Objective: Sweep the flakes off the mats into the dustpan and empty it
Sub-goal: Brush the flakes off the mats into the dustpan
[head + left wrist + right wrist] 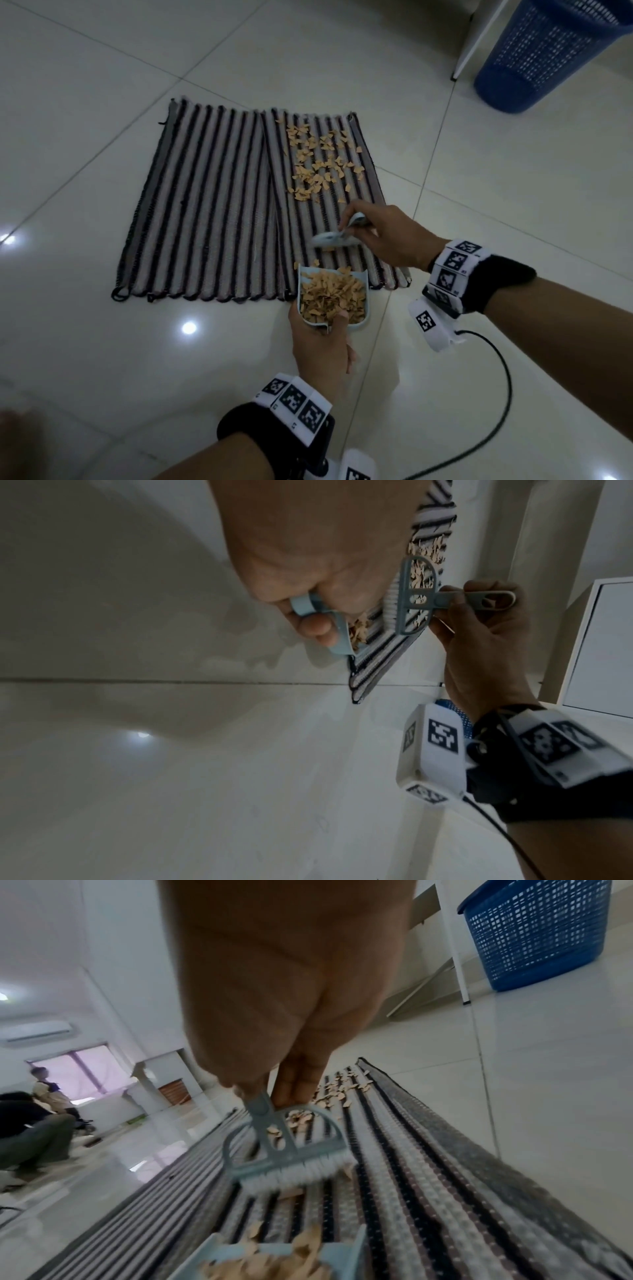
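Observation:
Two striped mats [212,205] lie side by side on the tiled floor. Tan flakes [318,161] are scattered over the far part of the right mat [445,1191]. My left hand [322,346] grips the handle of a light blue dustpan [334,298], heaped with flakes, its mouth at the right mat's near edge. In my right hand [383,233] is the handle of a small blue brush [334,238], white bristles [301,1175] down on the mat just beyond the dustpan [274,1259]. A few flakes lie between brush and pan. The left wrist view shows brush [416,596] and dustpan handle [308,607].
A blue mesh basket [544,51] stands on the floor at the far right, beside a white frame leg [472,48]. A black cable [496,394] trails from my right wrist. People [37,1123] sit far off to the left. Bare tile surrounds the mats.

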